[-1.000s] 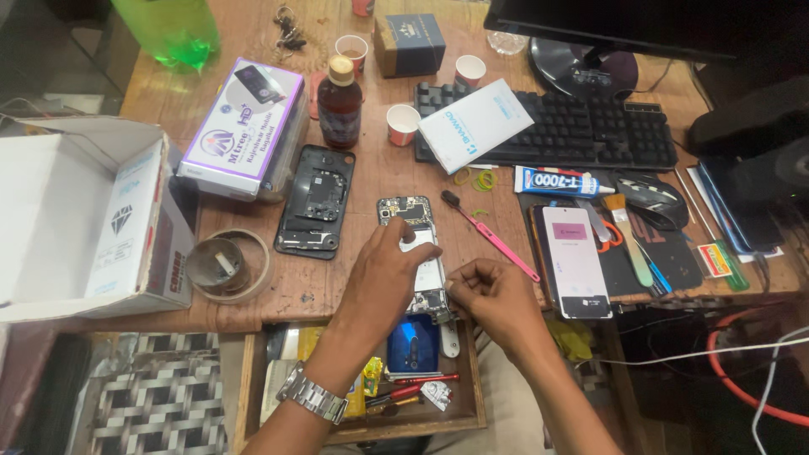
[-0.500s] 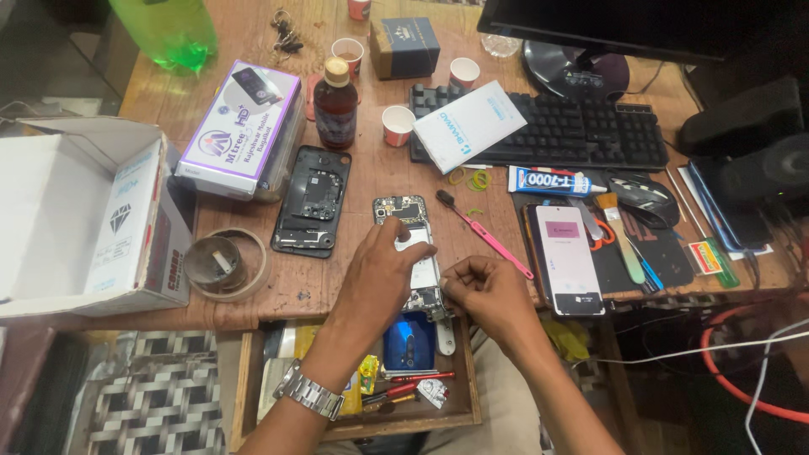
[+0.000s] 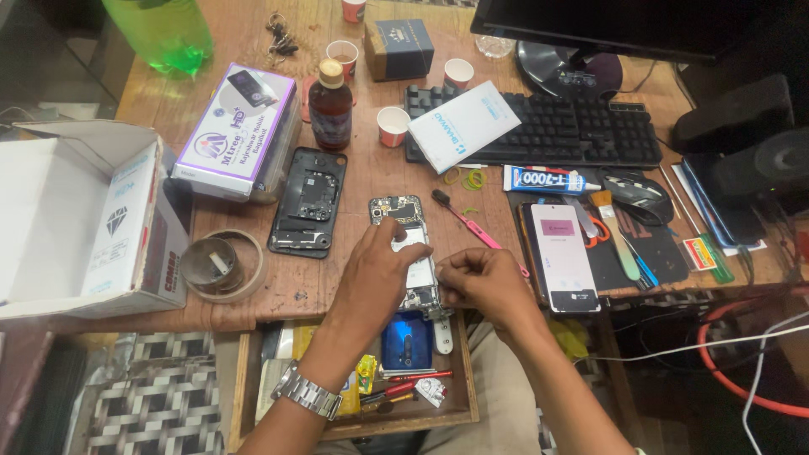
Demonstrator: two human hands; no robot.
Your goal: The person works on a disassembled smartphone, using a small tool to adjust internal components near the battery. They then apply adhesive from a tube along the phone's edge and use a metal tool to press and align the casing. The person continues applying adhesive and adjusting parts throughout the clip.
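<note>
1. The opened phone (image 3: 410, 253) lies near the front edge of the wooden desk (image 3: 354, 181), its back off and its circuit board bare at the top.
2. The left hand (image 3: 375, 274) rests on the phone's middle, fingers curled down and pressing it flat against the desk; it pins the phone and does not lift it.
3. The right hand (image 3: 480, 282) sits just beside the phone's lower right edge, fingers pinched together near the frame. Whether they grip a small part or tool I cannot tell, since the knuckles hide the tips.
4. The step in hand looks like fine work on the phone's lower inside, one hand steadying and the other picking.
5. The next move probably calls for a light, steady pull or pry with the phone kept flat, since the parts inside look thin and easy to bend.
6. A black back cover (image 3: 308, 202) lies to the left, a pink-handled brush (image 3: 472, 223) to the right, and an open drawer (image 3: 354, 371) below holds small tools.
</note>
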